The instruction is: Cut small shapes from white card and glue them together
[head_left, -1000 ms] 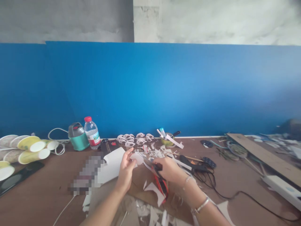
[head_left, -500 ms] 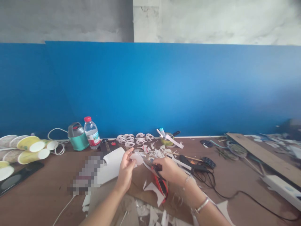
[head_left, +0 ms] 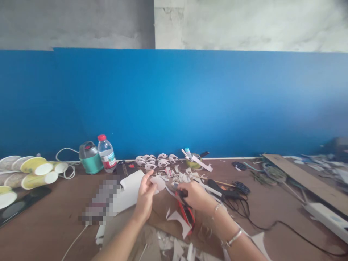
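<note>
The white, thin, round disc [head_left: 158, 183] lay between the two hands, just past the left thumb, and it was the left hand [head_left: 146, 195] that was nearer, touching it. That hand had its thumb and fingers closed on the disc's near-left edge, with one finger stretched upward beside it. The right hand [head_left: 197, 195] was curled tightly round the dark handle of a pair of metal-bladed scissors [head_left: 170, 190]. Their long axis slanted from the right hand leftward and away from the body, tips towards the disc's right edge. From where I stood I couldn't tell whether blade met disc, or how far apart the blades were. A red-and-black elongated part [head_left: 187, 217] showed below the right hand, perhaps the lower handle. The disc, being round, had no long axis that I could make out.

A curved white offcut [head_left: 178, 219] lay between the forearms, and a white sheet [head_left: 130, 192] to the left of the left hand. White rounded cutouts with dark openings [head_left: 149, 166] sat beyond the hands.

As for writing, the clear plastic bottle with a red cap [head_left: 106, 148], beyond and left of the left hand, wore a red, white and green label [head_left: 108, 159], too small to read. I could read no brand anywhere.
</note>
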The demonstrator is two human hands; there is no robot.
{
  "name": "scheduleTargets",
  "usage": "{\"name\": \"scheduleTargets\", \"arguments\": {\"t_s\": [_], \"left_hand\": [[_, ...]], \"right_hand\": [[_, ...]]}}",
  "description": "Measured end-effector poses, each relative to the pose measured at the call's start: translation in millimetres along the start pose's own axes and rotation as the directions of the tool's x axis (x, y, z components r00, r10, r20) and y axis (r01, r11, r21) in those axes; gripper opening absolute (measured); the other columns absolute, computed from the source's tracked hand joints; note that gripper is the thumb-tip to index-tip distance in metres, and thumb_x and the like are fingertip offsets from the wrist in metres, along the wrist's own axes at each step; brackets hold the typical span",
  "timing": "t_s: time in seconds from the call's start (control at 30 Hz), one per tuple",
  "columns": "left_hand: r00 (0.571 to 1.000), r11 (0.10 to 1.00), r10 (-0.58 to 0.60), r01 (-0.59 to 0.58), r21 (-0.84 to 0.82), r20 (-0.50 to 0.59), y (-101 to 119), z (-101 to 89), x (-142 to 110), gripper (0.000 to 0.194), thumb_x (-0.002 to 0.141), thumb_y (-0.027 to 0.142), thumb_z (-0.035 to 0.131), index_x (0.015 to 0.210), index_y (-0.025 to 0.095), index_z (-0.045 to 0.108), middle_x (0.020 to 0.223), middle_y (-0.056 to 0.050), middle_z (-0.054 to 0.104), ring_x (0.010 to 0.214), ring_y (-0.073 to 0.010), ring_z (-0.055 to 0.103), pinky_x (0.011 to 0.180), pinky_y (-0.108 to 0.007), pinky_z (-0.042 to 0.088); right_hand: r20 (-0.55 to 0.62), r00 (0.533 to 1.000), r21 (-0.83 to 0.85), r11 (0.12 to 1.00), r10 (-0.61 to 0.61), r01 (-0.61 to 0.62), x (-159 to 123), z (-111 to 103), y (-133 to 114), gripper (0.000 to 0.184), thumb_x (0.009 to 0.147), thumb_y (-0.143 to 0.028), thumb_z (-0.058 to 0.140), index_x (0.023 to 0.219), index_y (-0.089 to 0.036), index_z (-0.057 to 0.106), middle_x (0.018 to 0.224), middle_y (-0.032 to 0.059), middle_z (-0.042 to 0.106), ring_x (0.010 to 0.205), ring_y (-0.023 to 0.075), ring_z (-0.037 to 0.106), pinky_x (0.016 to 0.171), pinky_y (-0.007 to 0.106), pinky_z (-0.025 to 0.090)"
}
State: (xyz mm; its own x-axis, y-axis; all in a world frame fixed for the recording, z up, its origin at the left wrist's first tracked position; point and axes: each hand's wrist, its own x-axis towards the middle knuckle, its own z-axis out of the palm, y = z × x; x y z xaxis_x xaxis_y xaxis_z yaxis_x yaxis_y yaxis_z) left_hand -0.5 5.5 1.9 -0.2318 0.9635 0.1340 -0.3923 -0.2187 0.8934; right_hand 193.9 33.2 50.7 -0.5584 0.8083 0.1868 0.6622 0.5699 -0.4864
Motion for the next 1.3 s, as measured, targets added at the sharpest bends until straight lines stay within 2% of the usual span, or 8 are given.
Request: {"name": "scheduleTargets", "arguments": {"t_s": [0.47,0.87,1.13,1.3], "left_hand": [[0.999,0.999,0.029,-0.029,0.015,0.027,-1.8,-1.5,0.2,0.052,0.077,0.023,0.061,0.127,0.025,0.045,0.086,-0.001,0.06,0.077,-0.0149,0.058,0.074,-0.028,0.045],[0.999,1.0,0.018,-0.019,0.012,0.028,0.9,-0.4,-0.1,0.052,0.078,0.023,0.06,0.127,0.025,0.043,0.085,0.0,0.062,0.076,-0.0145,0.059,0.072,-0.026,0.045],[0.999,0.998,0.011,-0.014,0.066,0.044,-0.2,0.1,-1.8,0.052,0.078,0.022,0.059,0.128,0.024,0.044,0.089,-0.002,0.061,0.078,-0.0151,0.057,0.073,-0.026,0.044],[0.998,0.997,0.011,-0.016,0.08,0.064,-0.2,0.1,-2.0,0.054,0.077,0.023,0.06,0.128,0.023,0.044,0.089,-0.002,0.061,0.074,-0.0145,0.056,0.069,-0.025,0.044]], "right_hand": [[0.02,1.0,-0.042,0.999,-0.008,0.009,-1.5,1.0,2.1,0.01,0.071,-0.027,0.057,0.066,-0.021,0.063,0.061,-0.0004,0.062,0.056,0.0121,0.048,0.053,0.021,0.029],[0.009,1.0,-0.032,0.999,-0.004,0.004,0.0,-0.4,0.5,0.01,0.071,-0.024,0.054,0.065,-0.02,0.062,0.057,-0.0009,0.06,0.052,0.0108,0.043,0.051,0.02,0.028],[0.034,0.999,-0.089,0.996,0.012,-0.009,-0.5,-2.0,-1.9,0.011,0.071,-0.029,0.057,0.072,-0.022,0.066,0.067,0.0014,0.067,0.062,0.0152,0.056,0.055,0.022,0.031],[0.056,0.998,-0.127,0.992,0.011,-0.004,-1.2,-2.7,-3.1,0.012,0.072,-0.028,0.056,0.074,-0.023,0.067,0.07,0.0021,0.069,0.065,0.0162,0.059,0.057,0.022,0.033]]}}
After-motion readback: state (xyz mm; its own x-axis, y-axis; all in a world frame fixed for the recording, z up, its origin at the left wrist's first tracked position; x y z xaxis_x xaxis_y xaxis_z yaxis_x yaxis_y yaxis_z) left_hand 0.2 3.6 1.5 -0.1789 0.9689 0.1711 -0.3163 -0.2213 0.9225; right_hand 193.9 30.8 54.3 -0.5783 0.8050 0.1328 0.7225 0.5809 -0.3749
